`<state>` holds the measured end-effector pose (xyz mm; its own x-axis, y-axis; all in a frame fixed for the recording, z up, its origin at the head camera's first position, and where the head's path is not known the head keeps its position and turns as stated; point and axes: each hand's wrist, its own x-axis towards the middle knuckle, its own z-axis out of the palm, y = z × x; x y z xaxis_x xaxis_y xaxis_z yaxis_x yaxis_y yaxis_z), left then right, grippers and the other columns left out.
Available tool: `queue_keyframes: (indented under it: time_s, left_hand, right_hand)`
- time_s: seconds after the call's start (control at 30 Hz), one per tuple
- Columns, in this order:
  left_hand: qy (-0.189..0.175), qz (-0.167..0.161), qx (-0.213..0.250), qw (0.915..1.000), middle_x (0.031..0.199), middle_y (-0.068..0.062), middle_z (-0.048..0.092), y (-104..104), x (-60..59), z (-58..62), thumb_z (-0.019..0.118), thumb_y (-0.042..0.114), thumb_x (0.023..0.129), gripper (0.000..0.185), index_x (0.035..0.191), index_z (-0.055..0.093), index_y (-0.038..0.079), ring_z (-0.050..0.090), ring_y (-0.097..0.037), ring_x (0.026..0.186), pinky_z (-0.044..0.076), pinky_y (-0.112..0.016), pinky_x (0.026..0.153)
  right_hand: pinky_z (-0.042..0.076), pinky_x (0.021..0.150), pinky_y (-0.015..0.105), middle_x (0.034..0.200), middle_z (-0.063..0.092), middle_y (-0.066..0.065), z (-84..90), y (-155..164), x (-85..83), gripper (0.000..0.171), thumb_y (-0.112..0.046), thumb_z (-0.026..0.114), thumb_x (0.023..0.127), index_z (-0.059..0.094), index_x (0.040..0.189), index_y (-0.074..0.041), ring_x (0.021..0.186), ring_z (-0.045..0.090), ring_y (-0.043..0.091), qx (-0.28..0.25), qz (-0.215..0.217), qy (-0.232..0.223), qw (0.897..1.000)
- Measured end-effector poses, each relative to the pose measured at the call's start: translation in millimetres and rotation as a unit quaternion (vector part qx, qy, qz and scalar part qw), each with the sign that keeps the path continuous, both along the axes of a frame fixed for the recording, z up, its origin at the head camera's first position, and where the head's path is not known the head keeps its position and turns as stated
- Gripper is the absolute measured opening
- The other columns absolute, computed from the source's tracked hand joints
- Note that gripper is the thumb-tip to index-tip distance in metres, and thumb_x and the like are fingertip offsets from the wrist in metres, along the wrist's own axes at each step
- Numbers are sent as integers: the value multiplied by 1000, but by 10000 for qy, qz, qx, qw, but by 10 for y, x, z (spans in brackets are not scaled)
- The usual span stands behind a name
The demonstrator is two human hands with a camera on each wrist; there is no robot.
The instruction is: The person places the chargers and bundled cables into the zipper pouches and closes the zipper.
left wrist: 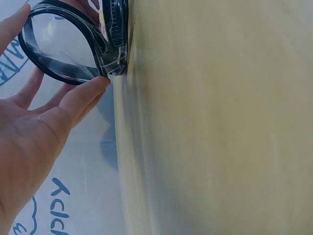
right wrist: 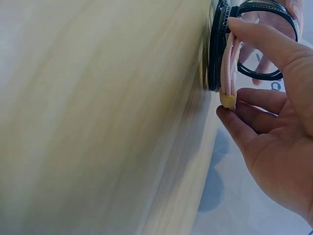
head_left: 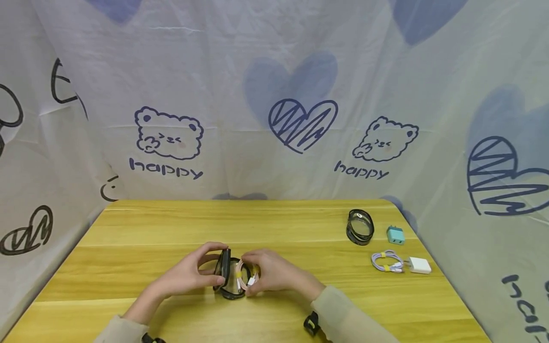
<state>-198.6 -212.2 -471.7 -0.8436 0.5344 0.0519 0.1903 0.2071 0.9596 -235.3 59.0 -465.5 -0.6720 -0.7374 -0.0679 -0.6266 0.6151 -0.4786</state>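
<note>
A round black zip case with a clear lid sits on the wooden table near the front edge. My left hand holds the lid upright, thumb over its top rim and fingertips at the hinge. My right hand pinches a coiled pink cable, bound with a yellow tie, right at the open case. Whether the coil rests inside the case is hidden by the fingers.
At the back right of the table stand a second round black case, a teal charger plug, a coiled purple cable and a white charger. Printed cloth walls enclose the table on three sides.
</note>
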Motion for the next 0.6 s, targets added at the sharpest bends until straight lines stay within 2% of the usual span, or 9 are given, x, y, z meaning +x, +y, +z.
queue_keyframes:
  time_s: [0.3, 0.6]
  left_hand:
    - [-186, -99, 237, 9995, 161, -32, 31, -7, -16, -23, 82, 12, 90, 79, 155, 36, 3, 32, -56, 146, 50, -38, 108]
    - [-76, -49, 188, 9998, 159, -31, 35, 7, -24, -31, 82, 13, 91, 79, 154, 37, 3, 32, -54, 147, 50, -37, 109]
  right_hand:
    - [40, 119, 34, 149, 59, 7, -29, -50, -30, 81, -39, 89, 82, 57, 148, -4, 139, 53, 22, -310, 121, -117, 9994]
    - [44, 115, 31, 147, 60, 5, -84, -140, -1, 79, -38, 89, 83, 56, 148, -7, 135, 55, 18, -650, 148, -66, 9978]
